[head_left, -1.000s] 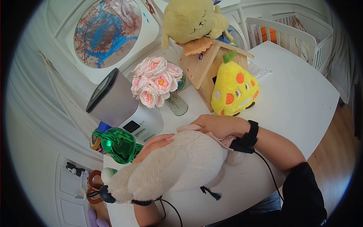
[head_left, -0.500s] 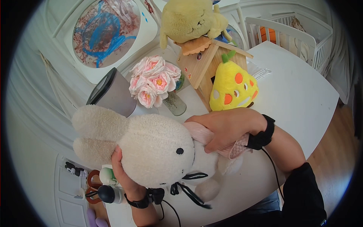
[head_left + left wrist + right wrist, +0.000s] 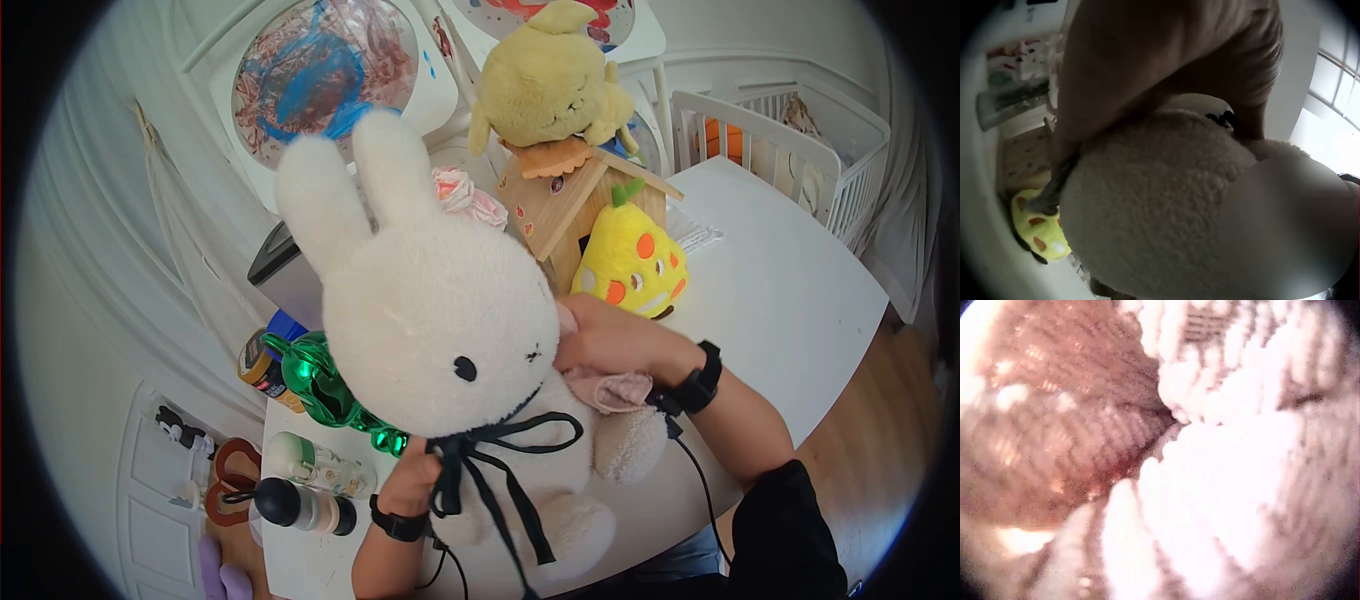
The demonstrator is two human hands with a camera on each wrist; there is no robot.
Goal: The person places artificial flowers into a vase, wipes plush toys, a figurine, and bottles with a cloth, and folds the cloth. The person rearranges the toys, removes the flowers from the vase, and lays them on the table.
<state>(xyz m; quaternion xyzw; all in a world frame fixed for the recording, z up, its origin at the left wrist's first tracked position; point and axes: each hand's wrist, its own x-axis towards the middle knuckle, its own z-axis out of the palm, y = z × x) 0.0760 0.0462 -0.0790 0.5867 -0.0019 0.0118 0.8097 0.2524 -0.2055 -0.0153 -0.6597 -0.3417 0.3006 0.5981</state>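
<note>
A large white plush rabbit (image 3: 430, 310) fills the middle of the head view, tilted upright with its ears up and its face turned right. Round its neck a black ribbon (image 3: 465, 455) is tied in a bow, the ends hanging down. My left hand (image 3: 405, 482) grips the rabbit low at its side, below the head. In the left wrist view that hand arches over the fleecy plush. Against the rabbit's other side my right hand (image 3: 625, 345) holds a pink knitted garment (image 3: 610, 391). Its ribbed cloth (image 3: 1210, 487) fills the right wrist view, overexposed.
Behind the rabbit stand a wooden house (image 3: 550, 205), a yellow triangular plush (image 3: 635, 262) and a beige plush (image 3: 540, 95). A shiny green figure (image 3: 318, 380), a green-capped bottle (image 3: 300, 458) and a black-topped bottle (image 3: 285, 503) stand on the left side of the white table (image 3: 790, 270).
The rabbit has turned from lying with its back up and ears left to ears up. My left hand has moved from its head down to its side; my right hand keeps the pink knit.
</note>
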